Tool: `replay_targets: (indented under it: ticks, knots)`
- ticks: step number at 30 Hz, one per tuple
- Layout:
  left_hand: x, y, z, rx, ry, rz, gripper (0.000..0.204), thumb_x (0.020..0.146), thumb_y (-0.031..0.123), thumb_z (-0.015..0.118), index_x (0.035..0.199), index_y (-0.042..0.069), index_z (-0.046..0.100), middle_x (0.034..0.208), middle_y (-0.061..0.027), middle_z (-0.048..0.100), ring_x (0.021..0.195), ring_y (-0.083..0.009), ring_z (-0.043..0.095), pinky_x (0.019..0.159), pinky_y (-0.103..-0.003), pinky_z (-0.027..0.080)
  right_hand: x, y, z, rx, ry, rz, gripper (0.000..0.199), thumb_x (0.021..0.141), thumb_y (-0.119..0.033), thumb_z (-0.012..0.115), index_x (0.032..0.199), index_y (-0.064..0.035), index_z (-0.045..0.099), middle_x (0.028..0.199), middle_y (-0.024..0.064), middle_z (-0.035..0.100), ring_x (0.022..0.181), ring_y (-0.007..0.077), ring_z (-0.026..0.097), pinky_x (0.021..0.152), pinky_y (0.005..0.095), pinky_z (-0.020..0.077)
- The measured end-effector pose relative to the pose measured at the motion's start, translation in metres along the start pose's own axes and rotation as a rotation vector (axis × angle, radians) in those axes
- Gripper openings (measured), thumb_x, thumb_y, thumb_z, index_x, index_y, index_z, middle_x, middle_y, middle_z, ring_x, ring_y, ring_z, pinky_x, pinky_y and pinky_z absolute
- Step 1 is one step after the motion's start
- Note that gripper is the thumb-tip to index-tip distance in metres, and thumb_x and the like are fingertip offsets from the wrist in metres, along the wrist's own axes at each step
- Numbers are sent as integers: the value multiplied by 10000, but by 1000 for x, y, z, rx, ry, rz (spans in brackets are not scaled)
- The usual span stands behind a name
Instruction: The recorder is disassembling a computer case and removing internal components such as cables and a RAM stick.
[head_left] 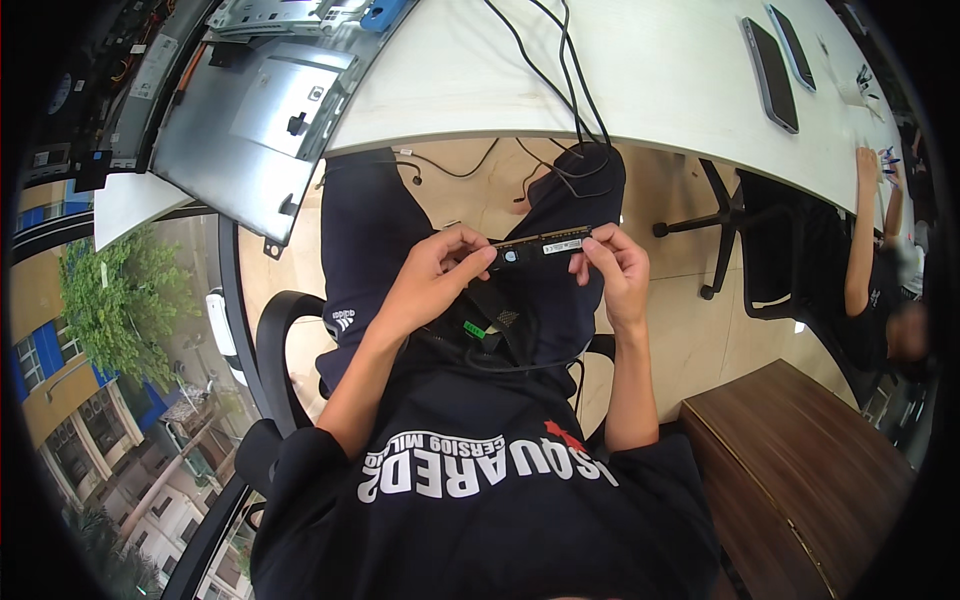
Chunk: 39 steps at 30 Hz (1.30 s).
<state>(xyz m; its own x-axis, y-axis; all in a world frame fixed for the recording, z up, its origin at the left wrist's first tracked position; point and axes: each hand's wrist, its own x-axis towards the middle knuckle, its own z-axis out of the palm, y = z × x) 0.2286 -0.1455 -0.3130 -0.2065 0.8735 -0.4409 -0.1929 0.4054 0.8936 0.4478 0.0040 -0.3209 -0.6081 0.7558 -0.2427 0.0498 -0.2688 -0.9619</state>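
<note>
A long, thin memory module [530, 251], black with gold contacts along its far edge and a white label, is stretched between my hands above my lap. My left hand [437, 272] pinches its left end between thumb and fingers. The right end sits in the closed fingertips of my right hand [618, 268]. Beneath it, a black object with a cable and a green tag [474, 330] rests on my lap; its kind I cannot make out.
A white table [640, 85] curves ahead, with black cables [570, 75] hanging off its edge. Bare metal computer casing [260, 130] juts out at the left. Two phones [768, 75] lie far right. A wooden cabinet [800, 470] stands at my right; another person [875, 270] sits beyond.
</note>
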Motion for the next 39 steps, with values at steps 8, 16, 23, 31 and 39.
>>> replay_targets:
  ticks: [8,16,23,31,39]
  knots:
    - [5,-2,14,-131,-65,-48,248,975,141,709,1162,-22,698,938,-24,698,751,-70,591,693,-220,473,0,0,-1,49,7,-12,190,1002,-131,604,856,-10,622,752,115,692,599,128,594,608,258,477]
    - [5,6,13,-172,50,-21,248,960,156,730,1143,-9,698,860,-13,681,727,-55,577,669,-211,459,0,0,-6,109,-47,8,188,996,-119,641,852,-3,609,770,91,670,673,139,649,627,266,512]
    - [5,10,11,-173,92,-20,262,952,167,741,1148,0,697,850,-7,672,736,-50,578,668,-207,454,-1,5,-9,139,-131,13,128,986,-100,638,927,10,608,791,93,674,700,139,658,658,268,524]
    - [6,11,11,-213,158,46,260,950,131,745,1169,8,677,871,20,632,720,-42,538,653,-208,441,0,1,-8,81,-205,56,126,948,-106,634,975,16,622,840,127,714,691,121,630,671,263,509]
    - [5,14,12,-207,163,77,236,957,111,732,1165,13,679,889,18,624,723,-39,526,649,-209,433,-1,0,-9,113,-257,94,113,952,-86,640,996,16,624,852,113,712,715,112,631,684,261,511]
